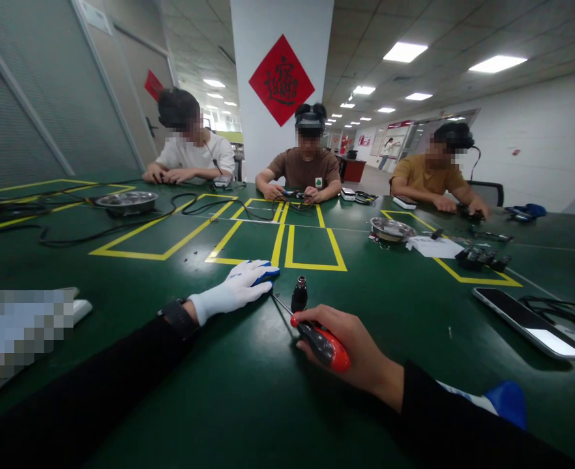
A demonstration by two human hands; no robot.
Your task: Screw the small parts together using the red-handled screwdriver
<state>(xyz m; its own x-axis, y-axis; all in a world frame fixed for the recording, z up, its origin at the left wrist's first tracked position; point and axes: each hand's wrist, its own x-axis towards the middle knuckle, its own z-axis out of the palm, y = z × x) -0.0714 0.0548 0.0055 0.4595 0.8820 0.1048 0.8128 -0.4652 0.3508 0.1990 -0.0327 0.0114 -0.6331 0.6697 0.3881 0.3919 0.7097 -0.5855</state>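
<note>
My left hand point(233, 288), in a white glove with blue fingertips, lies on the green table with its fingers stretched out and apart. Nothing shows in its grasp; what lies under the fingers is hidden. My bare right hand point(360, 348) is closed around the handle of a red and black screwdriver point(324, 345). Its thin metal shaft points up and left, the tip close to the gloved fingertips; whether they touch I cannot tell. Just beyond the handle a black cylindrical piece with a metal top point(299, 294) stands upright.
A phone point(532, 326) and cables lie at right, a blue-and-white glove point(505, 400) by my right forearm. Metal bowls point(127, 202) point(392, 229), white paper point(435, 247) and black parts point(483, 258) sit farther off. Yellow tape marks the green table point(170, 404). Several people sit opposite.
</note>
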